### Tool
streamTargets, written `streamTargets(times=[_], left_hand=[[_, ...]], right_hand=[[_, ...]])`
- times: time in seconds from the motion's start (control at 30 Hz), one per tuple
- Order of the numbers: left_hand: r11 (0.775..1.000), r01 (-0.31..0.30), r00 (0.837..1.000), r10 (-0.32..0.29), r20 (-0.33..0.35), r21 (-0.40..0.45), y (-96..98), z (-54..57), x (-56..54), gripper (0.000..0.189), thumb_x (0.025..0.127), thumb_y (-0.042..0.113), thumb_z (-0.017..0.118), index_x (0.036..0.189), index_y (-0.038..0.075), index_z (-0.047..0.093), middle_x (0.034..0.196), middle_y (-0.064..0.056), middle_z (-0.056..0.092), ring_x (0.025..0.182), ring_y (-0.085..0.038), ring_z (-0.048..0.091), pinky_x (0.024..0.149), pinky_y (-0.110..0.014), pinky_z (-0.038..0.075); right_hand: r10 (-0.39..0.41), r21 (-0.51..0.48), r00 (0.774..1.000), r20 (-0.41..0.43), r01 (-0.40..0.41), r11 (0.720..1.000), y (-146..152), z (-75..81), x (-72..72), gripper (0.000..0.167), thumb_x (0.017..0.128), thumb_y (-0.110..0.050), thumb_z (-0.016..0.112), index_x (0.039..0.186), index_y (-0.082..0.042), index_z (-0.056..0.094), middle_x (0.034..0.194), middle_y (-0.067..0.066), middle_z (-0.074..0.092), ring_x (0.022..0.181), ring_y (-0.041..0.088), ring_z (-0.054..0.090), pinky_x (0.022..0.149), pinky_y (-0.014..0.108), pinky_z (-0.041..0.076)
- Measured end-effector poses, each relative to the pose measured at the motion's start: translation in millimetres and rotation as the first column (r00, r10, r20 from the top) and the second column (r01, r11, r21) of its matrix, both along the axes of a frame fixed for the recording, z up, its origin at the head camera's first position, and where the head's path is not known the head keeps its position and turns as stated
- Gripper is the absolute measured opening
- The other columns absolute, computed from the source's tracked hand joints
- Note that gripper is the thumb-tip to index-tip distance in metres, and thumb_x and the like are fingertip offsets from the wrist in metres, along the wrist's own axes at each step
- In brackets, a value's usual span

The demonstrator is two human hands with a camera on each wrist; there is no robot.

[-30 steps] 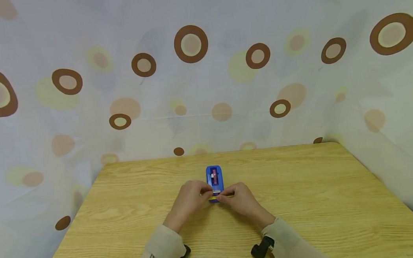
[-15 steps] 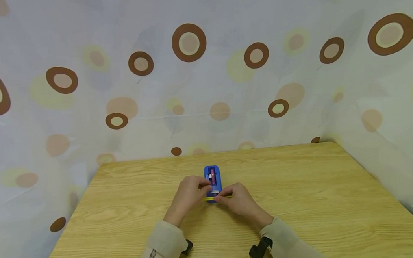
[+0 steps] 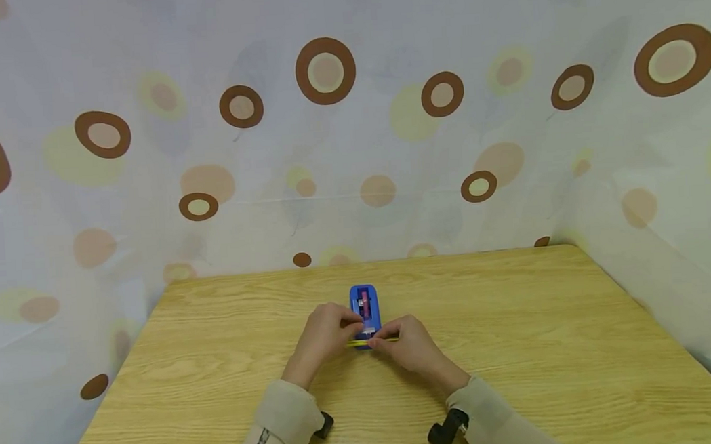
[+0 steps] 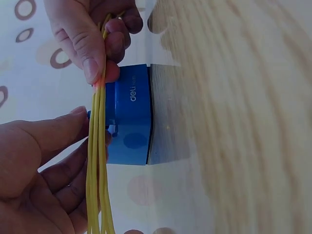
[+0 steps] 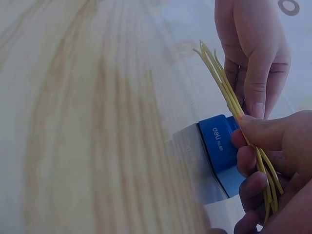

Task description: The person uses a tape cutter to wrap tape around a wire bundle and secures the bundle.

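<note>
A blue tape dispenser marked "deli" stands on the table, with a pink core showing in its well. Across its near end runs a bundle of thin yellow strands. My right hand pinches this bundle near its middle between thumb and fingers; a reddish patch shows at the pinch. Loose strand ends stick out on the left. At the dispenser's cutter end is my left hand, thumb and forefinger bent and close together just beyond the bundle. I cannot tell whether they pinch tape.
The wooden table extends to both sides. Behind it hangs a pale cloth with brown rings and spots. Black wrist cameras sit below both sleeve cuffs.
My left hand has shifted slightly up and left, off the yellow strands, so more of their left end shows. The right hand keeps its pinch. The view has shifted slightly.
</note>
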State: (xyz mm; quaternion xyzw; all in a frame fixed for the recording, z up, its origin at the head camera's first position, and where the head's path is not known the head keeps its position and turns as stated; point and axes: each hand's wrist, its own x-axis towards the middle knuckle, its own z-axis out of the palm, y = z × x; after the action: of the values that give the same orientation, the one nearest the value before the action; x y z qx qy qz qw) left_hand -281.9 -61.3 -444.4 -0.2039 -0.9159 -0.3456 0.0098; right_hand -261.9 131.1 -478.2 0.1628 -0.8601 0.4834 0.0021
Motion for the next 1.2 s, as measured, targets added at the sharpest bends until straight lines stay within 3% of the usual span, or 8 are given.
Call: streamTargets(times=[0.2,0.47,1.2], left_hand=[[1.0,0.009,1.0,-0.01,0.019,0.013,-2.1,-1.9,0.3,0.011,0.091,0.017,0.073,0.09,0.01,0.081,0.083,0.003,0.072,0.072,-0.007,0.061,0.064,-0.025,0.053],[1.0,0.031,0.999,-0.031,0.027,0.0,-4.6,-2.4,-0.6,0.01,0.091,0.012,0.072,0.097,0.009,0.08,0.089,0.001,0.074,0.081,-0.011,0.067,0.069,-0.027,0.055],[1.0,-0.006,0.998,0.005,0.058,0.005,-2.7,-3.7,0.9,0.009,0.09,0.012,0.074,0.094,0.01,0.081,0.09,0.0,0.074,0.082,-0.012,0.066,0.068,-0.026,0.054]], right_hand=[[-0.005,0.016,1.0,-0.005,0.005,1.0,-1.2,-0.8,-1.5,0.014,0.088,-0.019,0.077,0.078,-0.009,0.079,0.079,-0.003,0.071,0.076,0.011,0.06,0.071,0.033,0.05],[-0.013,0.031,1.0,0.007,0.012,0.999,-1.4,1.9,-1.4,0.014,0.089,-0.018,0.076,0.078,-0.009,0.079,0.077,-0.005,0.07,0.076,0.011,0.06,0.071,0.032,0.051],[-0.003,0.088,1.0,0.007,0.002,0.996,0.6,-2.1,-3.8,0.017,0.088,-0.016,0.076,0.072,-0.012,0.077,0.072,-0.007,0.067,0.069,0.011,0.055,0.067,0.03,0.047]])
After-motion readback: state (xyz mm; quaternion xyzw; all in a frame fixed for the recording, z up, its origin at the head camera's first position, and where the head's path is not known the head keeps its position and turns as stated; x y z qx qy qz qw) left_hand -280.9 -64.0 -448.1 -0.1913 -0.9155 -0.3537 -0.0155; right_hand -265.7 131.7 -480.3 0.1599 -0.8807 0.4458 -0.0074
